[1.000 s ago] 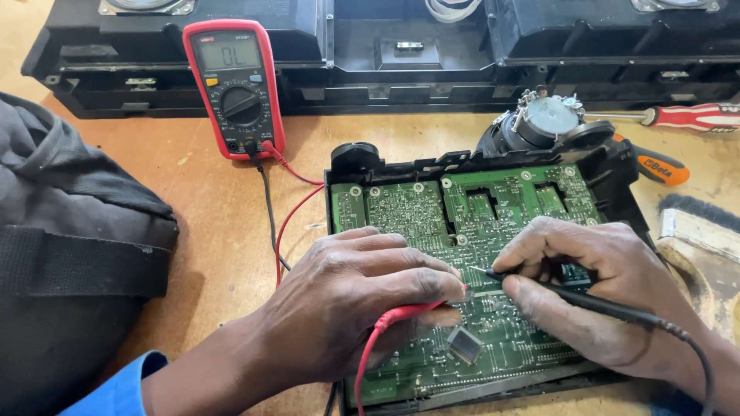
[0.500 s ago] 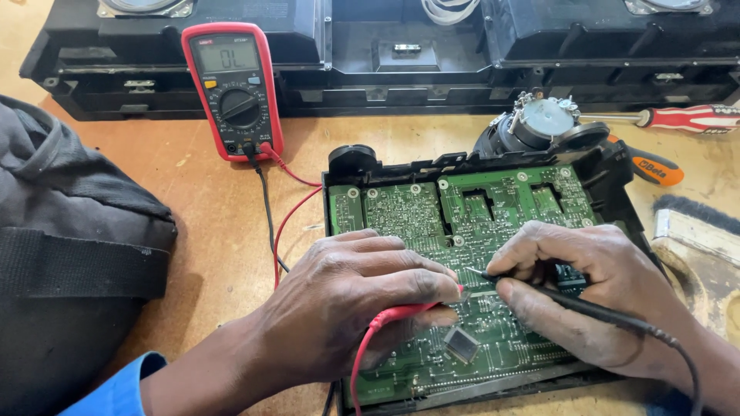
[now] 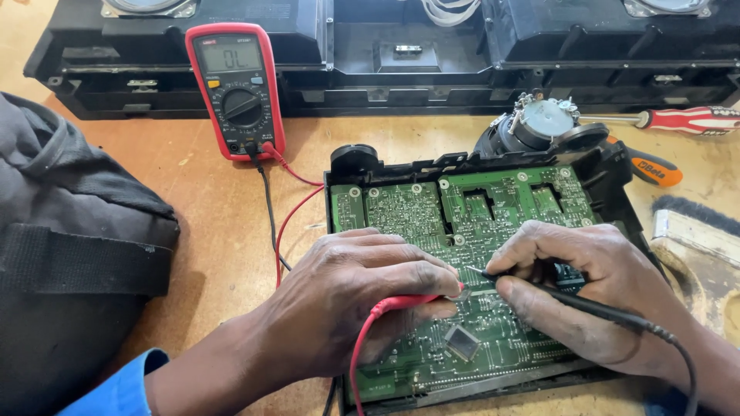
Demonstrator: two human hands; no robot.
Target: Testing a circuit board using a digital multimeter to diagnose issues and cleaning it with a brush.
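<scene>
Over the green circuit board (image 3: pixel 493 208), left hand (image 3: pixel 347 308) is gripping the red probe (image 3: pixel 408 302), right hand (image 3: pixel 593 296) is pinching the black probe (image 3: pixel 593 308), tips nearly meeting.

We see a bright, evenly lit scene with soft daylight-like light from above and slightly ahead. Short soft shadows fall toward us under the multimeter (image 3: pixel 237 91) and beneath both hands on the green circuit board (image 3: pixel 470 216). The orange-brown counter (image 3: pixel 216 223) shows no harsh glare. Focus is sharp across the centre; the dark bag (image 3: pixel 69 254) at the left edge loses detail in its folds.
</scene>
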